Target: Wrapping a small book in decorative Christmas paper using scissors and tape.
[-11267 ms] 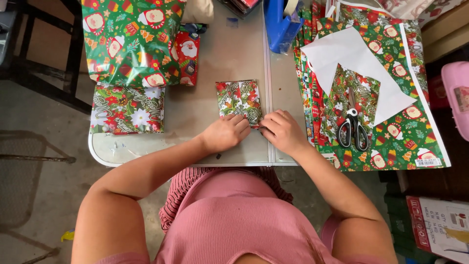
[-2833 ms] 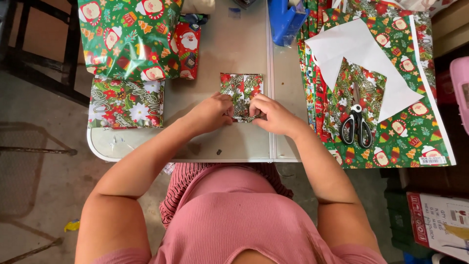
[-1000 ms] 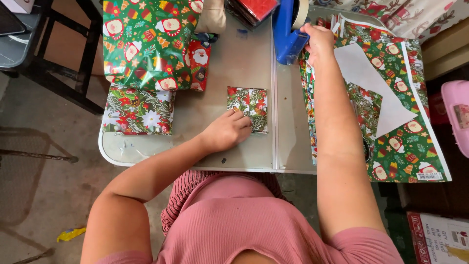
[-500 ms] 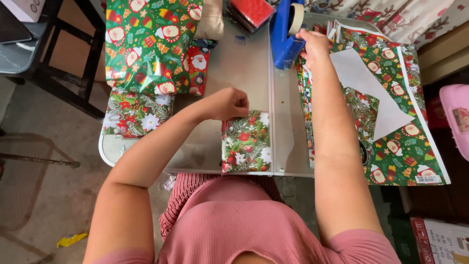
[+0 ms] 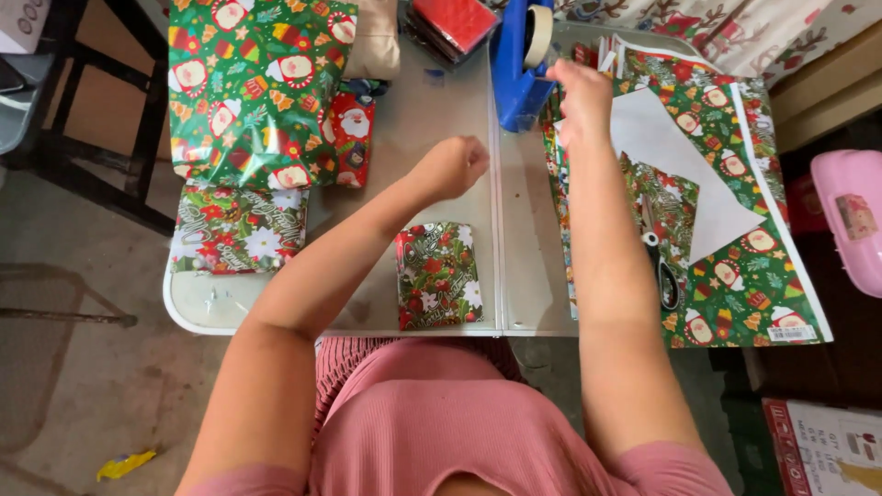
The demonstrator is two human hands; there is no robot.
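Up top, the right hand [image 5: 582,96] pinches at the blue plastic tape dispenser [image 5: 516,57]; the left hand [image 5: 455,167] hovers fisted, empty, above the small wrapped holly-print parcel [image 5: 438,276]

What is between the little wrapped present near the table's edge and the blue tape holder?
In the head view, mostly bare grey table lies between the small wrapped present and the blue tape dispenser. The left hand hovers closed over that stretch.
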